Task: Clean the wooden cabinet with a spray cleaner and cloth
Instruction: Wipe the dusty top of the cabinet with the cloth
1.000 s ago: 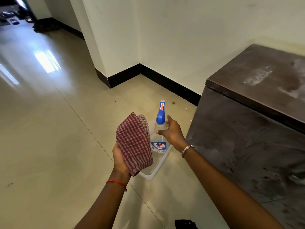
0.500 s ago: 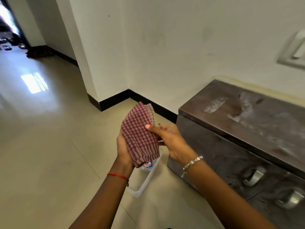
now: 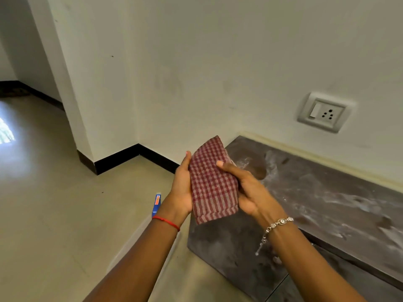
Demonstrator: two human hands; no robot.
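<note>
Both hands meet on the cloth (image 3: 212, 186), a folded red-and-white check held upright at the middle of our view. Our right hand (image 3: 248, 192) pinches it, thumb across the front and fingers behind. Our left hand (image 3: 182, 188) lies along its left edge with fingers straight; the thumb is hidden, so we cannot tell whether it grips. At 4 o'clock from the cloth is the cabinet (image 3: 327, 192), its dark top smeared white. At 8 o'clock, the blue head of the spray bottle (image 3: 157, 203) peeks out beside our left wrist, low over the floor (image 3: 54, 203). A red thread (image 3: 165, 222) circles that wrist, and a bracelet (image 3: 279, 223) circles the right. A wall socket (image 3: 325, 112) sits at 2 o'clock.
</note>
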